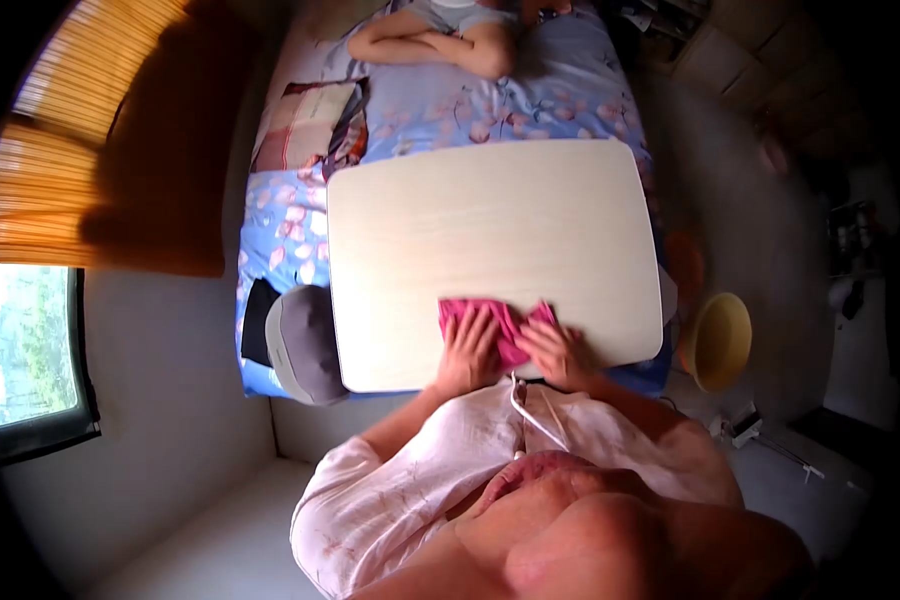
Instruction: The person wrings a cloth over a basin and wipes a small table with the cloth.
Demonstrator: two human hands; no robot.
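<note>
A crumpled pink cloth (511, 352) lies near the front edge of a pale folding-style table top (470, 230). My left hand (469, 352) rests on the cloth's left part, its fingers spread and lying flat on the fabric. On the right side, my right hand (558, 356) has bent fingers over the cloth, and a corner of the fabric pokes up past them. Both hands are close together, a short strip of cloth showing between them. The cloth's underside and the fingertips under its folds are hidden.
The table stands on a bed with a blue floral sheet (450, 110). A person's crossed legs (440, 45) are at the far end. A plaid pillow (305, 125) lies left; a grey cap-like item (308, 345) touches the table's left side. A yellow bucket (720, 342) stands right.
</note>
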